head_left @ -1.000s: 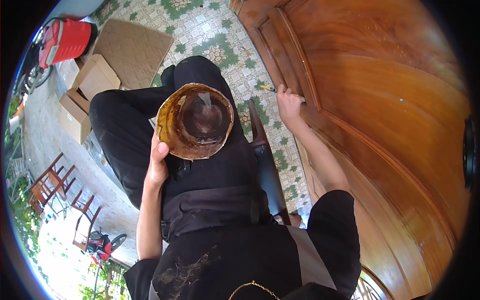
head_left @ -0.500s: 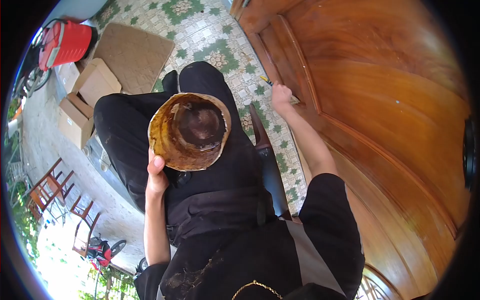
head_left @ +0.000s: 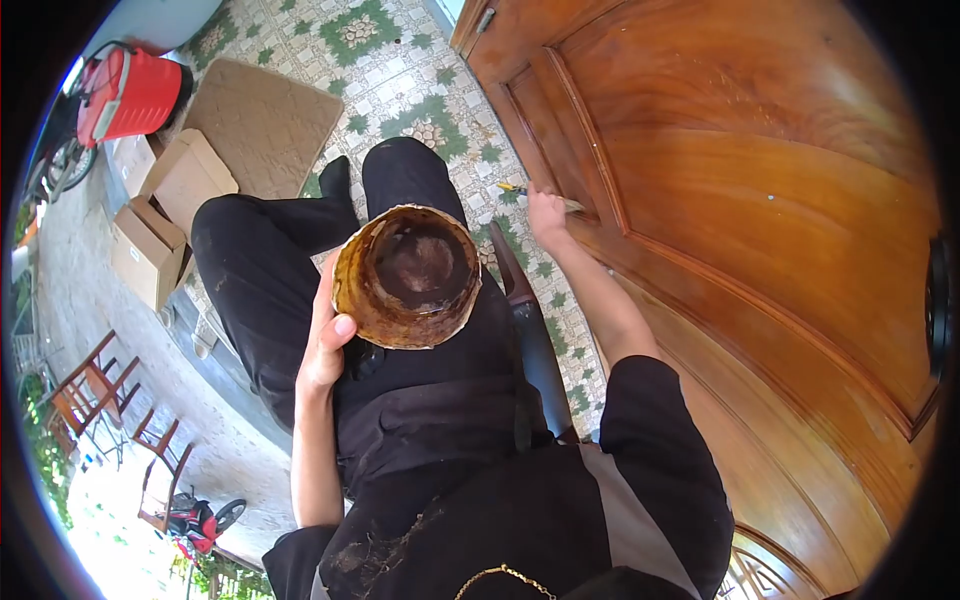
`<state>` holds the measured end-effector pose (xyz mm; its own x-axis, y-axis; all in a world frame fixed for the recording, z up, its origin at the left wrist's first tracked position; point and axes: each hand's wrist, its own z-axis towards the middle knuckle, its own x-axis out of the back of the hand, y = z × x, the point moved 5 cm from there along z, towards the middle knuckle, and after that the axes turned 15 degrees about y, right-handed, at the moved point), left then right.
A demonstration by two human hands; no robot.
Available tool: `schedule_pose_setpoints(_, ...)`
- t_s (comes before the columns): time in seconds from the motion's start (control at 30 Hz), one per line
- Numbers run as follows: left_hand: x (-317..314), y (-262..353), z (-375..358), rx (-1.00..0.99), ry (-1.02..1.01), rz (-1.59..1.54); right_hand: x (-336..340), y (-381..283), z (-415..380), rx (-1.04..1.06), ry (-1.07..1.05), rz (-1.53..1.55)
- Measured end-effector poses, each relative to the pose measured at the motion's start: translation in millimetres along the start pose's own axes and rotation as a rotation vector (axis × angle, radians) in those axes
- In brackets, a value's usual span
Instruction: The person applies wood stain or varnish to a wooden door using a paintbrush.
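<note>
My left hand (head_left: 328,340) grips a round, cut-down pot (head_left: 350,290) by its near left side, thumb over the rim. Dark brown liquid lies in the bottom, and yellow-brown stains coat the inner wall. Out to the right, my right hand (head_left: 546,213) is closed around a paintbrush (head_left: 511,188). Its yellow-and-black handle sticks out to the left of the fist, and the pale tip shows on the other side, close to the lower panel of a glossy wooden door (head_left: 740,190). Whether the bristles touch the wood is hard to tell.
A dark chair arm (head_left: 540,360) stands between my lap and the door. Cardboard boxes (head_left: 150,250), a brown mat (head_left: 262,125) and a red cooler (head_left: 140,92) are at the left. Wooden chairs (head_left: 95,385) and a red motorbike (head_left: 200,522) stand farther off.
The pot has shifted right and slightly toward me, with my left hand still on it. My right hand has moved a little left and nearer with the paintbrush; its pale tip shows more.
</note>
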<state>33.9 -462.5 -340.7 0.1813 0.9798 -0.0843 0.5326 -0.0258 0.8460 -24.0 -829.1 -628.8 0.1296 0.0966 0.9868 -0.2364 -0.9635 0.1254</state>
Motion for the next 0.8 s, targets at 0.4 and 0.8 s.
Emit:
schedule_pose_setpoints(0.4, -16.8, 14.2, 3.1, -0.035, -0.135, -0.050, 33.3, -29.0, 34.6, 0.386, 0.069, -0.398)
schedule_pose_setpoints(0.8, -16.3, 10.3, 3.1, -0.034, -0.183, -0.091, 92.7, -14.3, -44.4, 0.230, -0.085, -0.133)
